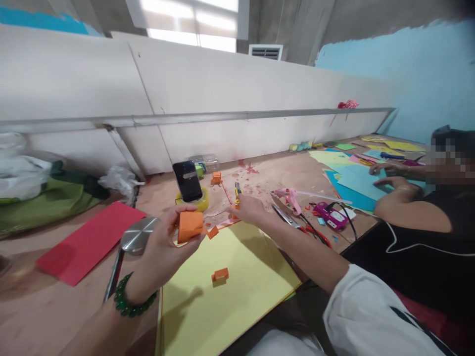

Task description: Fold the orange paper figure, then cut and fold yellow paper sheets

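Observation:
My left hand, with a green bead bracelet on its wrist, grips an orange paper box between thumb and fingers. A small orange flap shows just right of that box. Farther right, my right hand reaches out with its fingers closed near an orange bit; what they hold is partly hidden. Just beyond the fingertips stands a yellow cutter knife. A small orange folded paper piece lies on the yellow paper sheet below my hands.
A phone leans on a yellow tape roll. Behind it are an orange piece and a plastic bottle. A pink glue gun, scissors and purple power strip lie right. A co-worker's hands rest over blue paper.

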The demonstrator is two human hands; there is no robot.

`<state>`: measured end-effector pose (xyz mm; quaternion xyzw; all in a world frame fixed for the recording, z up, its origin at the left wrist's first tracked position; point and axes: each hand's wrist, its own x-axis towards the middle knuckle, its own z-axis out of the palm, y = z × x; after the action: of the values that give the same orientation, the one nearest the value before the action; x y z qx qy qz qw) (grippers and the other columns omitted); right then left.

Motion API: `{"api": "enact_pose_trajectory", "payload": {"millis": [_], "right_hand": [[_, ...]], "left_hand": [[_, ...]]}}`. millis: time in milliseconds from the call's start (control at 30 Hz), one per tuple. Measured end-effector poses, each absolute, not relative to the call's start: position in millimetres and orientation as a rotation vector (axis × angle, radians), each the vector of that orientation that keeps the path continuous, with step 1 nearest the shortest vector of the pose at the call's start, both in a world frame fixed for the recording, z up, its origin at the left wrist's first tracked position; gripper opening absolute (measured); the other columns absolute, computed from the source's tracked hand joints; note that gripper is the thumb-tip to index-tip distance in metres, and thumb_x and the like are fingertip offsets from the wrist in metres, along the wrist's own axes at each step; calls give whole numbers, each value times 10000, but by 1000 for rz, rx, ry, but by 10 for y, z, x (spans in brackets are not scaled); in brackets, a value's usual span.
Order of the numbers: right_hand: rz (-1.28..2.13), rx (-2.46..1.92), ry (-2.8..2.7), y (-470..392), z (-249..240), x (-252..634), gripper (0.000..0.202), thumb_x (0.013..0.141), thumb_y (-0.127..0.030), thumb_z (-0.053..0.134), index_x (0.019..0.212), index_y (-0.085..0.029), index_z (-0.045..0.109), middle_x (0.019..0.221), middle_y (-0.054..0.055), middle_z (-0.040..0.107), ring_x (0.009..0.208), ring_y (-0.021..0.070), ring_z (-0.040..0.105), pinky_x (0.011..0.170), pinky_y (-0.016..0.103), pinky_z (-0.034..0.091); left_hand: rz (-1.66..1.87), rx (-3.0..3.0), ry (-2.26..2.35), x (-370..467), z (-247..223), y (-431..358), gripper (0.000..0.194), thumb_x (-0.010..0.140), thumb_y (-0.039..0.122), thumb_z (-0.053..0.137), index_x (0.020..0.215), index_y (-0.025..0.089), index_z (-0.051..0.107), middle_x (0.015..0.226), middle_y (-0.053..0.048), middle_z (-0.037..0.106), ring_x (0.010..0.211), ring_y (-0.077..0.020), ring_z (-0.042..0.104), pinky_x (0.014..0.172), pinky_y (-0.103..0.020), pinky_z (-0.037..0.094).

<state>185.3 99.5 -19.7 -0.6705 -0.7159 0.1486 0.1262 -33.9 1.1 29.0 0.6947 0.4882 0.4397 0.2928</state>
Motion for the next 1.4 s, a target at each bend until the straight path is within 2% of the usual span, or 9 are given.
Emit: {"api": "enact_pose_trajectory", "payload": {"millis": [167,300,467,667,800,1000,1100,1233,1400], "right_hand": [[547,-1760,-2056,956,-196,1971,474,801,-254,640,1245,-124,539,1023,139,710,931,261,672,772,330,489],[673,-1499,-2102,544,-198,2068,573,809,-269,663,1336,-193,451,1101,70,697,923,162,669,814,272,512],[735,-1153,-2088,0,-444,2055,616,796,-194,656,1361,-248,415,1129,77,692,1022,218,661,894,395,511],[710,-1107,-2099,-141,-717,1981,633,785,-133,634,1370,-211,405,1162,112,675,1027,244,662,888,407,529],[698,-1135,-2114,-150,-703,2022,653,759,-89,647,1363,-165,411,1196,152,648,1094,268,627,940,448,511],[697,-1174,-2144,-304,-560,2128,676,784,-116,655,1392,-206,374,1232,133,613,1132,256,595,959,441,508],[596,-1197,-2083,-342,-516,2255,570,817,-167,639,1347,-211,433,1170,122,640,1074,250,617,913,421,527],[352,-1368,-1973,-277,-462,2612,248,906,-168,496,1125,-217,601,981,82,686,822,202,667,740,340,550],[59,-1798,-1977,-182,-460,2979,248,906,-127,464,1011,-205,675,913,86,704,817,233,670,686,320,517]], "left_hand": [[1202,1843,1294,-382,331,5,398,734,405,660,1053,211,522,976,-58,646,915,-246,638,822,-383,513],[1216,1791,1301,-412,343,16,386,742,424,665,1036,216,525,972,-54,644,909,-246,634,832,-397,512],[1071,1836,1249,-359,312,22,358,724,412,701,993,216,567,965,-49,659,914,-246,634,803,-366,513],[904,1951,1167,-174,136,28,251,724,337,658,931,209,594,924,-39,674,879,-227,618,800,-345,492],[765,1988,1126,-87,-30,61,177,737,291,603,896,217,575,839,-5,655,776,-200,604,717,-313,498],[765,1916,1198,-5,-144,82,194,730,313,592,893,213,563,869,-21,666,820,-216,619,766,-328,501],[757,1906,1225,14,-171,72,217,724,328,605,906,215,571,892,-29,676,834,-223,627,763,-325,505],[702,1936,1256,31,-191,62,206,734,347,593,892,216,572,848,-19,674,763,-207,624,708,-304,509],[706,1958,1260,37,-253,81,200,733,350,585,890,226,575,821,-4,678,730,-199,629,673,-285,514]]}}
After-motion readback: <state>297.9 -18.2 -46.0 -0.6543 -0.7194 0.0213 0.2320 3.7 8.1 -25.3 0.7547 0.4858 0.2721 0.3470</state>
